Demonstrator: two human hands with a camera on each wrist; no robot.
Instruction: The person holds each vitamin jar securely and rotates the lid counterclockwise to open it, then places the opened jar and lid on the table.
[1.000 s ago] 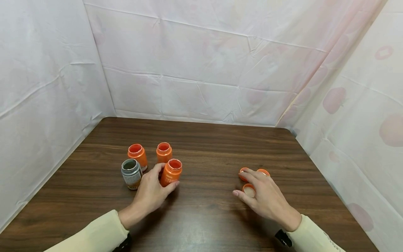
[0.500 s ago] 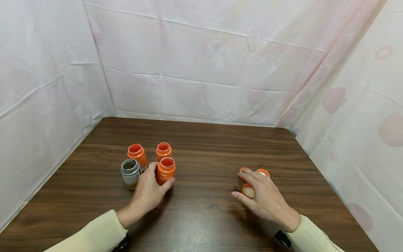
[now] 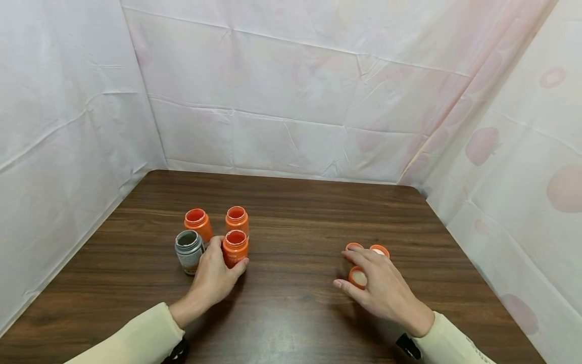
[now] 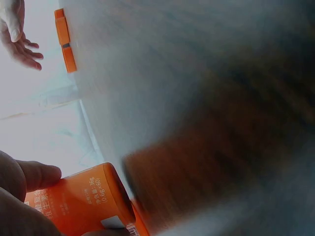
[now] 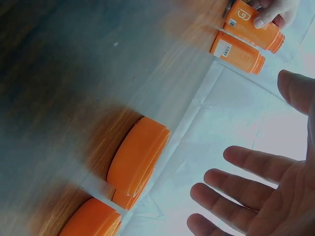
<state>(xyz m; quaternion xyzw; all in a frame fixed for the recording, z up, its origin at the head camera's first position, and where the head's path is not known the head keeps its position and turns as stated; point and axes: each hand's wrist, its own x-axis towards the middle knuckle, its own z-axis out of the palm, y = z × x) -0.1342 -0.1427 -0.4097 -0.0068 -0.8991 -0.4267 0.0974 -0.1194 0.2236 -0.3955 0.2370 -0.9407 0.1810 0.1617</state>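
Note:
My left hand [image 3: 210, 277] grips an uncapped orange bottle [image 3: 235, 246] by its sides, mouth facing up. White print and a small white label show on this bottle [image 4: 81, 201] in the left wrist view. Close around it stand two more uncapped orange bottles, one behind it [image 3: 237, 217] and one farther left [image 3: 198, 225]. A grey open bottle [image 3: 189, 253] is just left of the hand. On the right, my right hand [image 3: 388, 288] hovers with spread, relaxed fingers over three orange caps, including a near one [image 3: 357, 277] with its pale inside showing. It holds nothing.
All of it is on a dark wood-grain table [image 3: 291, 303]. White sheeting [image 3: 291, 91] hangs along the table's back and both sides. In the right wrist view, caps [image 5: 138, 156] lie on the tabletop below the right hand's fingers.
My left hand has brought the held orange bottle leftward, in beside the other bottles and in front of the rear orange one. The right hand has barely shifted left over the caps.

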